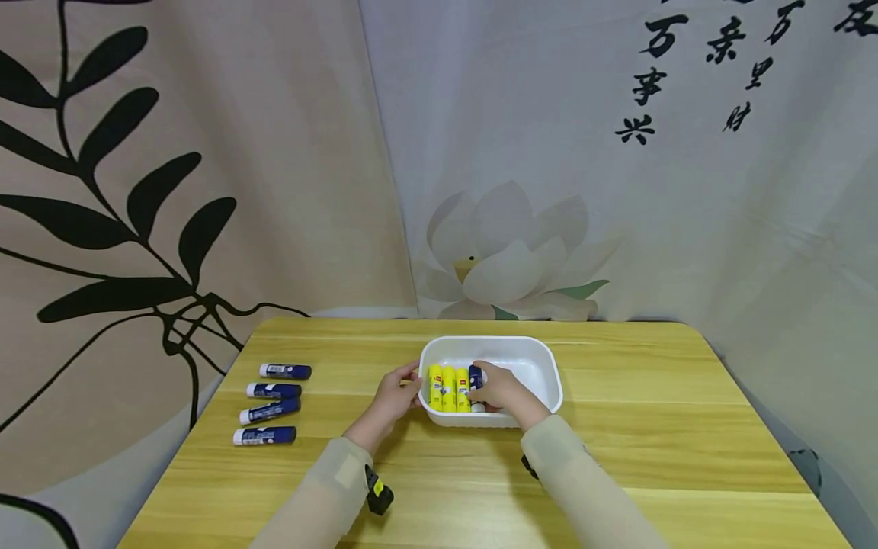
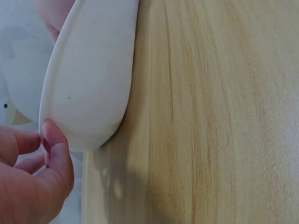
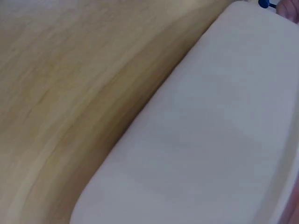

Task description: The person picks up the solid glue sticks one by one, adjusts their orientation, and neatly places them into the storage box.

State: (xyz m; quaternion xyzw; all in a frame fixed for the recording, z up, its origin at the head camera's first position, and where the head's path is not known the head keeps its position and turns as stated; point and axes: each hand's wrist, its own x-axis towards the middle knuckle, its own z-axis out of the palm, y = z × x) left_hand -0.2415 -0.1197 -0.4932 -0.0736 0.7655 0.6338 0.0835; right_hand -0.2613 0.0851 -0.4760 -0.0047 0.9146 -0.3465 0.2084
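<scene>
A white plastic basin sits at the far middle of the table. My left hand pinches its rim at the left end; in the left wrist view, the thumb of that hand lies against the outer wall. Three yellow glue sticks lie side by side in the basin's left part. To their right is a dark blue glue stick, which my right hand holds between thumb and fingers inside the basin. The right wrist view shows mostly the basin's outer wall, with the grip hidden.
Several blue glue sticks with white ends lie in a column near the left edge of the wooden table. A printed curtain hangs behind the table's far edge.
</scene>
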